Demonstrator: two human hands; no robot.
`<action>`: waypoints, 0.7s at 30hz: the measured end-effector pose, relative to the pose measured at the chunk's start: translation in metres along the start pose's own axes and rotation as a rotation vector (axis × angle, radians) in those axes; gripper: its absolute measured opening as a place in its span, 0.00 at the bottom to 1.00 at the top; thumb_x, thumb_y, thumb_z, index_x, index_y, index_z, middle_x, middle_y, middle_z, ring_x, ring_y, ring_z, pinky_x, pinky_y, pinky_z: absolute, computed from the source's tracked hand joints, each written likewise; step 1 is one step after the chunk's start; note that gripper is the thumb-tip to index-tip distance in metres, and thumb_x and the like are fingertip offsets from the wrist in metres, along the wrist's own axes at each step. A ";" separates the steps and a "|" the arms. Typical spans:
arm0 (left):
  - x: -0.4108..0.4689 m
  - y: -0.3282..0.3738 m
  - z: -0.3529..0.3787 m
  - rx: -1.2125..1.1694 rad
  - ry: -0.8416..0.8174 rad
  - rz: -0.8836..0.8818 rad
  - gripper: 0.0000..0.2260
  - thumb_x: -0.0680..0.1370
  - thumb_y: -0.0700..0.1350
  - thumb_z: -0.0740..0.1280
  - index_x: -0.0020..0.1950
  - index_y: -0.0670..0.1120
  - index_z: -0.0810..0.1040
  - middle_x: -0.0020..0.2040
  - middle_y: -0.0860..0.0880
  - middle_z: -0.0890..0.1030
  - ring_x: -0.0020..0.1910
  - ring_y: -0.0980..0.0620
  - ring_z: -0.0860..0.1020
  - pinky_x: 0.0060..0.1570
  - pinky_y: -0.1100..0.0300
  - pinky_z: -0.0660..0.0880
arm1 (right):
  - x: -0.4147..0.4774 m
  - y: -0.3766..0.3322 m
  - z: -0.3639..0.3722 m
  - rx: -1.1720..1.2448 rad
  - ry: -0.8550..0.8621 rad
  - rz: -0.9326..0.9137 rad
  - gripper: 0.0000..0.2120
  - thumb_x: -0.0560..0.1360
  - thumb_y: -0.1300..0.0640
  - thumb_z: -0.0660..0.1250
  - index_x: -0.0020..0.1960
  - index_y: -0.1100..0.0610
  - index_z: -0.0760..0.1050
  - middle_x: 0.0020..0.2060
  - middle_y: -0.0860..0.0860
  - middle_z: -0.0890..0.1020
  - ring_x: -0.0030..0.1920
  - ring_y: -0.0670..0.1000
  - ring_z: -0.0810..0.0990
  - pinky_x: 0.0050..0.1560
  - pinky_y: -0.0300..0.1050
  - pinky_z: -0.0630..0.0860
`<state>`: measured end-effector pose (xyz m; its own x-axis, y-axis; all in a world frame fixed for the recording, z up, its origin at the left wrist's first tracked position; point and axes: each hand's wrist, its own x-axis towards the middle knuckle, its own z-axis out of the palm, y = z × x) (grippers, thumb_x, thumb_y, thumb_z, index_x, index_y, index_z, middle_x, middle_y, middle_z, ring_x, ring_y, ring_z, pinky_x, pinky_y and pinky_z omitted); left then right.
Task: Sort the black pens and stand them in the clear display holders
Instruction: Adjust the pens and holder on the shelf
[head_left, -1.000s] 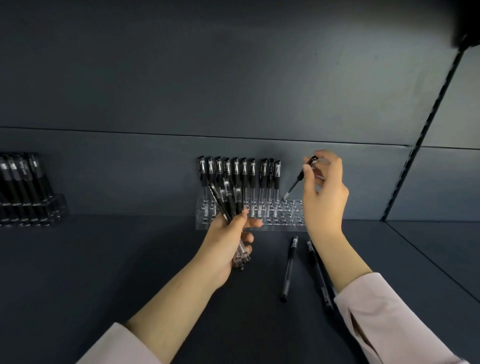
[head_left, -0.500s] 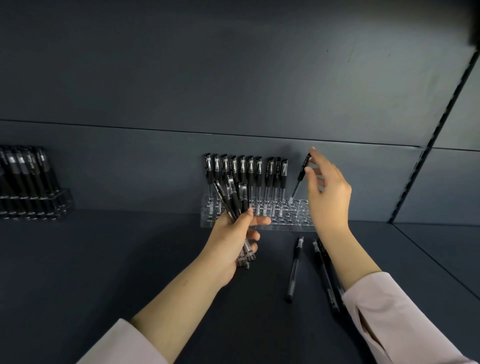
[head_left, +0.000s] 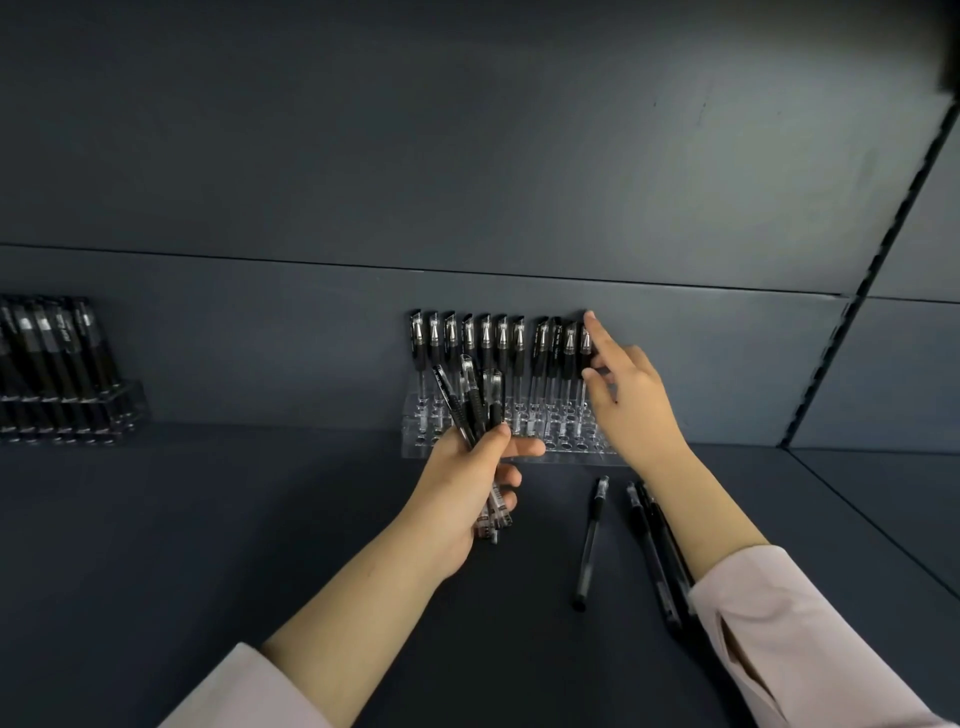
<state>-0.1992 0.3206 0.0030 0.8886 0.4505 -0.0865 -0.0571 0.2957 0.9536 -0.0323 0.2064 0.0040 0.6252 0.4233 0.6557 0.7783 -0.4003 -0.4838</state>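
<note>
Gripping a bundle of pens (head_left: 475, 400) in a closed fist, the left hand (head_left: 462, 493) hangs just in front of the clear holder (head_left: 571, 442); the caps fan upward and the clear barrels stick out below the palm. The right hand (head_left: 631, 410) is at the right end of the standing row of pens (head_left: 485, 338). Its forefinger (head_left: 593, 321) reaches straight up to the cap top of the last pen (head_left: 585, 342), and its thumb (head_left: 592, 375) lies against that pen lower down. Whether the two actually squeeze the pen cannot be told; the other fingers are hidden behind the hand. That pen stands upright in the holder with the others, caps up, along the back row against the dark wall (head_left: 467, 156). The front holes of the holder are unfilled. Three loose pens (head_left: 589, 540) lie flat on the dark shelf (head_left: 260, 519) near the right forearm, two of them close together. Well apart, at the far left, a second holder (head_left: 122, 408) stands full of black pens. Pale sleeves (head_left: 810, 634) cover both arms.
</note>
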 end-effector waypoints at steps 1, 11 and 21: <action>0.000 0.000 0.000 0.001 0.001 -0.001 0.07 0.83 0.43 0.61 0.59 0.42 0.72 0.45 0.47 0.86 0.27 0.57 0.72 0.26 0.63 0.69 | 0.000 0.000 0.000 0.002 0.007 0.002 0.28 0.80 0.62 0.61 0.76 0.46 0.59 0.47 0.53 0.72 0.46 0.55 0.73 0.56 0.50 0.73; -0.003 0.002 0.002 0.028 0.000 -0.006 0.07 0.82 0.43 0.62 0.59 0.44 0.73 0.44 0.48 0.86 0.28 0.56 0.73 0.26 0.62 0.69 | 0.017 -0.014 -0.003 -0.022 0.076 -0.035 0.20 0.76 0.58 0.68 0.67 0.48 0.74 0.53 0.51 0.70 0.54 0.55 0.72 0.58 0.49 0.73; 0.000 0.000 0.001 0.044 -0.001 0.002 0.06 0.82 0.44 0.62 0.59 0.45 0.73 0.45 0.48 0.86 0.29 0.55 0.73 0.26 0.62 0.69 | 0.028 -0.024 -0.008 0.174 0.195 0.028 0.10 0.76 0.64 0.66 0.55 0.53 0.76 0.46 0.51 0.76 0.44 0.48 0.76 0.43 0.26 0.69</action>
<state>-0.1993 0.3200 0.0038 0.8887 0.4506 -0.0842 -0.0390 0.2574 0.9655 -0.0342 0.2216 0.0386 0.6371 0.2423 0.7318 0.7694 -0.2569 -0.5848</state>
